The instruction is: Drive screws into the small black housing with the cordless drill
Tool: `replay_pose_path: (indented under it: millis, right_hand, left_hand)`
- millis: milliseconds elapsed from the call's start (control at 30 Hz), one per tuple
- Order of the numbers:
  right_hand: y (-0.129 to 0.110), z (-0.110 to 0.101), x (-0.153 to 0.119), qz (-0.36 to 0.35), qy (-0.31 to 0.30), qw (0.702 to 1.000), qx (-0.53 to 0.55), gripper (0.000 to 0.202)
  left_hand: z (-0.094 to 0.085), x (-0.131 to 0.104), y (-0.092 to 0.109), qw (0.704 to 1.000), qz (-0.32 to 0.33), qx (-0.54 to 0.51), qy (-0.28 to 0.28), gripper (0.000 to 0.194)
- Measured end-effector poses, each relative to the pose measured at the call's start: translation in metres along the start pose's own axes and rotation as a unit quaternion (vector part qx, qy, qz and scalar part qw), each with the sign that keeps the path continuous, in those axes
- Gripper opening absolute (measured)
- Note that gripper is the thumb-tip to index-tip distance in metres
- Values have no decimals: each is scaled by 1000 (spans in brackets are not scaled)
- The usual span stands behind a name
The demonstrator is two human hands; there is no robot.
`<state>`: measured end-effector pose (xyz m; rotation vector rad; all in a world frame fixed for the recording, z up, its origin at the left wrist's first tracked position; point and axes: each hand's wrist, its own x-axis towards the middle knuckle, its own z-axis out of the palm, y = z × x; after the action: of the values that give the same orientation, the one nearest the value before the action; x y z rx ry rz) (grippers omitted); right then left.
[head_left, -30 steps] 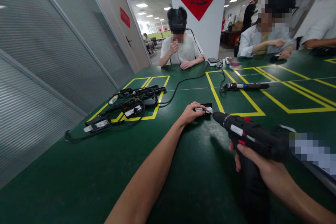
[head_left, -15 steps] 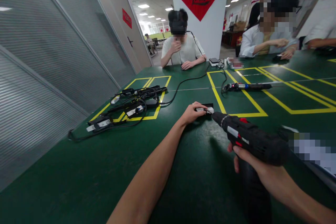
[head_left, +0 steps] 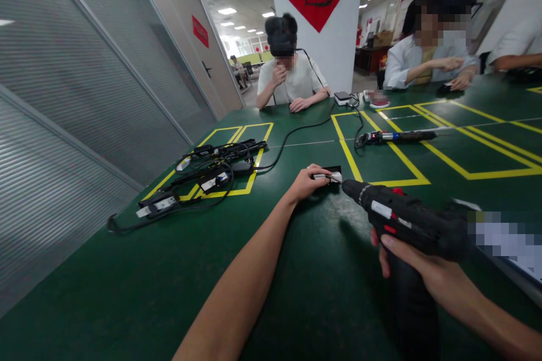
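My right hand is wrapped round the grip of a black and red power drill, which points left. The drill's thin bit reaches a small black and white part on the green table. My left hand holds that part down, its fingers closed over the left side. Where exactly the bit meets the part is too small to tell.
Black adapters with cables lie within yellow tape at the left. A pen-like tool with a cable lies beyond the drill. At the right edge is a blurred flat object. Two people sit opposite, and another person's arm shows far right.
The view has shifted slightly. The drill body sits a little further right in the picture, while both hands keep their holds.
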<state>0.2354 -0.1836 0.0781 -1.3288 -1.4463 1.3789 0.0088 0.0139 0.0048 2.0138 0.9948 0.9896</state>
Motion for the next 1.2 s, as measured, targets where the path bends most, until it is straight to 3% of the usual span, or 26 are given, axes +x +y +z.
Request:
replay_pose_path:
  millis: [1000,1200]
  right_hand:
    - [-4,1,-3,22,42,998,-31,26]
    - [2,2,-2,11,61,997,46,22]
  left_hand:
    - [1,0,-2,1000,-2,5,7,27]
    - [0,0,-1,1000,-1,6,4,28]
